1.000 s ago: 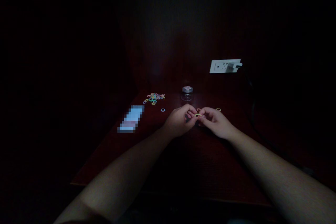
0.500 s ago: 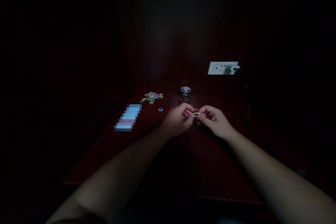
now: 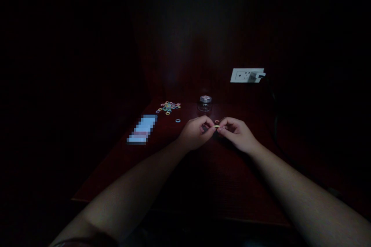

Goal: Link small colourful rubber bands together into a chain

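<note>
A small yellow hair tie (image 3: 216, 126) is pinched between the fingertips of both hands, just above the dark red table (image 3: 185, 185). My left hand (image 3: 197, 132) grips its left side with thumb and forefinger. On its other side my right hand (image 3: 236, 131) pinches it the same way. Right behind it an orange-pink hair tie (image 3: 217, 121) partly shows. A lone blue hair tie (image 3: 177, 120) lies left of my left hand. Farther back on the left is a loose pile of colourful hair ties (image 3: 168, 106).
A clear jar with a lid (image 3: 205, 104) stands behind my hands. At the left lies a bright, pixelated phone-like rectangle (image 3: 142, 129). A white wall socket (image 3: 247, 75) holds a plug, whose dark cable (image 3: 276, 123) runs down at the right.
The yellow hair tie looked like a wider open loop before; now it appears narrower and flatter between the fingertips. My hands have barely moved.
</note>
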